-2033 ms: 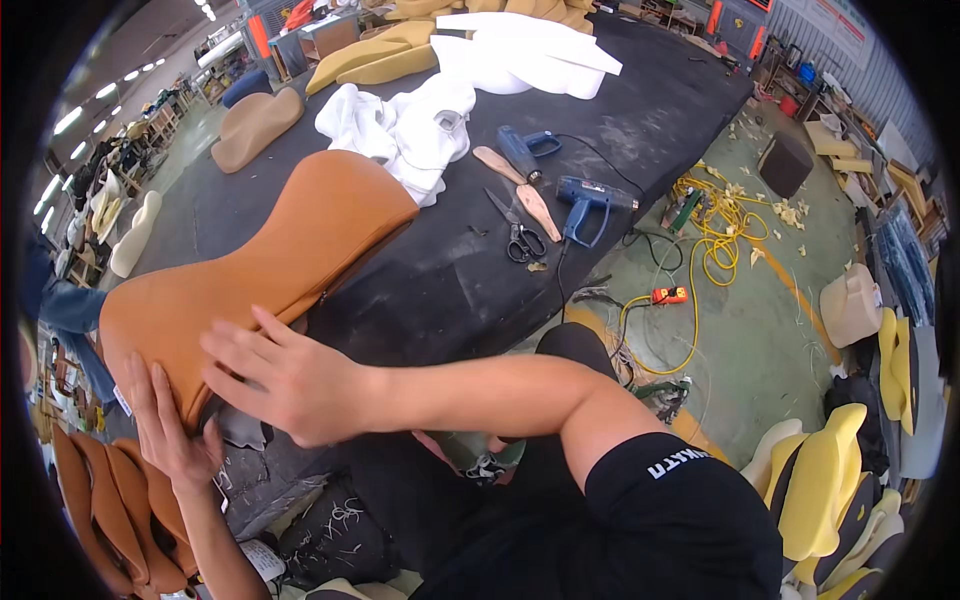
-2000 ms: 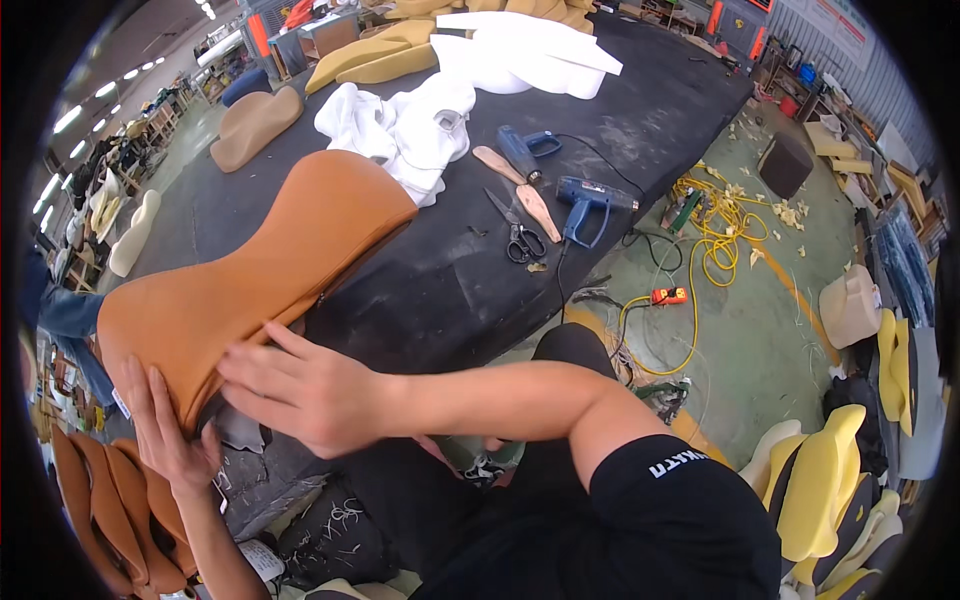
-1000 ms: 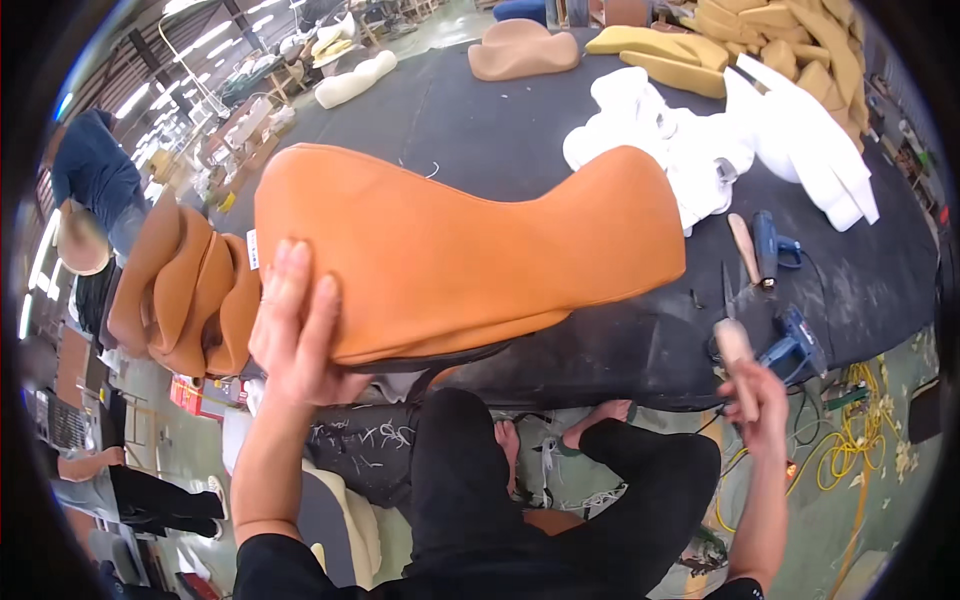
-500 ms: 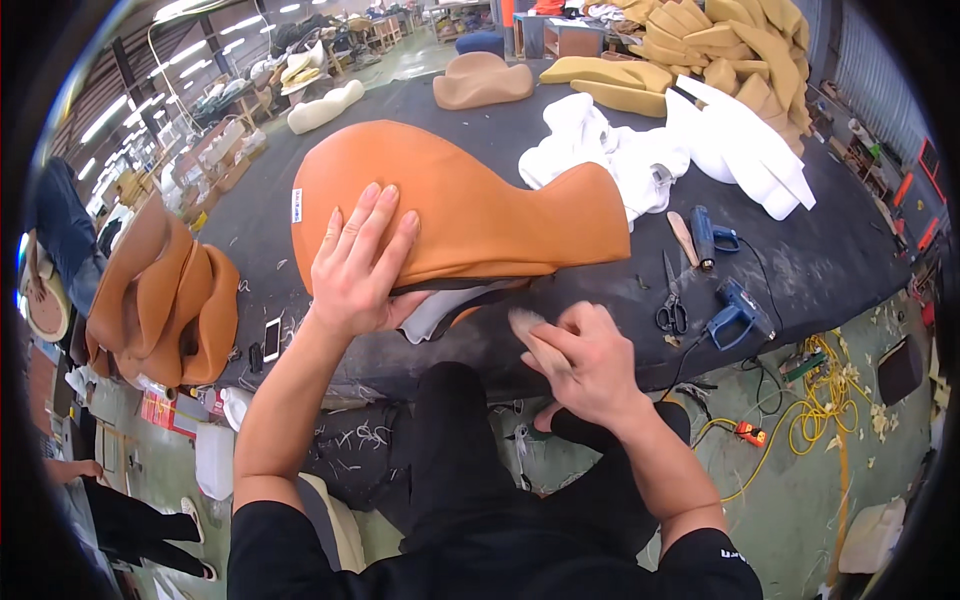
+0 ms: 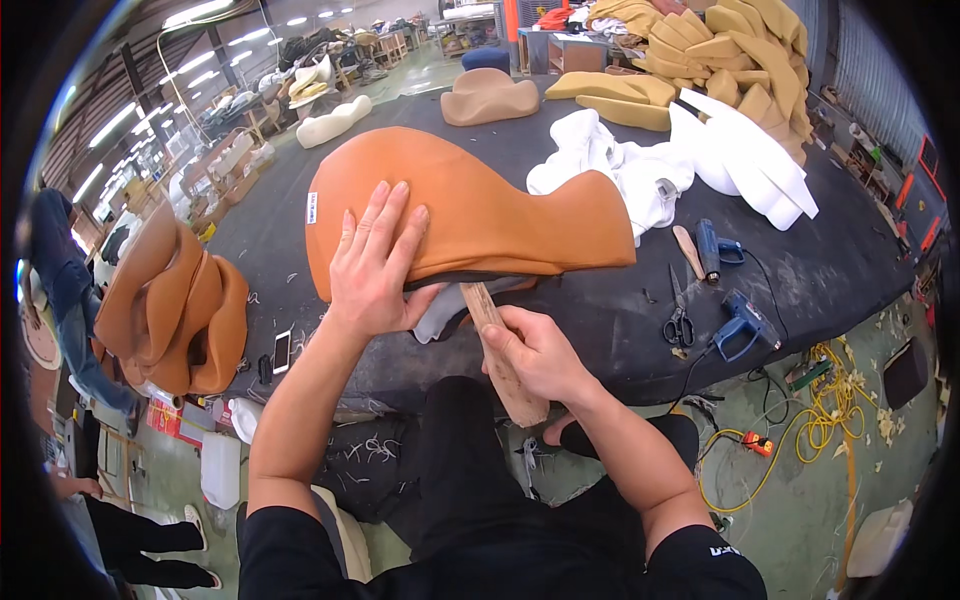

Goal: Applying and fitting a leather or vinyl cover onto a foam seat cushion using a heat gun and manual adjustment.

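Observation:
A curved orange leather-like seat piece (image 5: 480, 205) with a small white label lies at the table's near edge. My left hand (image 5: 370, 275) presses on its left part, fingers spread, thumb at the lower edge. Grey and dark material (image 5: 437, 318) shows beneath that edge. My right hand (image 5: 537, 352) is wrapped round a flat, worn wooden stick (image 5: 520, 403). The stick's upper end meets the seat piece's lower edge; whether it goes underneath is hidden. Its wider end points down toward my leg.
Right on the dark table (image 5: 600, 310): scissors (image 5: 678, 312), two blue heat guns (image 5: 742, 325), another wooden tool (image 5: 688, 252) and white cloth (image 5: 640, 190). Left: stacked orange-brown shells (image 5: 185, 310) and a phone (image 5: 282, 350). A yellow cable (image 5: 835, 400) lies on the floor; a person stands lower left.
My right hand has moved left, and the stick, blurred before, now has its upper end at the seat piece's lower edge. My left hand stays on the piece. The view has shifted slightly.

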Motion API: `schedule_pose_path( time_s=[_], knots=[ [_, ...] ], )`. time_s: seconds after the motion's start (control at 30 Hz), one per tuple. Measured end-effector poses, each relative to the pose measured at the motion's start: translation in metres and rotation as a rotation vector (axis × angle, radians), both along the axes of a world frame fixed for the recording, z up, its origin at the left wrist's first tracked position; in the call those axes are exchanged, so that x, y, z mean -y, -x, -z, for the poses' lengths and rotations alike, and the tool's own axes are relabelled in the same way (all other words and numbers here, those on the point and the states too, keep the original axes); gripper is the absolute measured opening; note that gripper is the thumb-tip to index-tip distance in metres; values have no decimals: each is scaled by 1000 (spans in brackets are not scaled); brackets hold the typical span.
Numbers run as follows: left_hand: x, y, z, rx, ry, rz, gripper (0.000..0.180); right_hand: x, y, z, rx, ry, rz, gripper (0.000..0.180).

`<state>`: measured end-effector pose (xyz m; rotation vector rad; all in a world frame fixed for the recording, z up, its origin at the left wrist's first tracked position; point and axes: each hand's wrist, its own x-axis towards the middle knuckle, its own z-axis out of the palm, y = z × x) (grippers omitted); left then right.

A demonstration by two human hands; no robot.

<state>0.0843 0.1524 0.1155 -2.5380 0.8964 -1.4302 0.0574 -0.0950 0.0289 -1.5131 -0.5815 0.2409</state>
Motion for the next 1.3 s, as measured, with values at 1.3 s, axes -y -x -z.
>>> schedule_pose_path(
  time_s=[1.3],
  knots=[
    [35, 16, 28, -5, 87, 17, 77, 21, -10, 91, -245, -347, 392, 38]
  ],
)
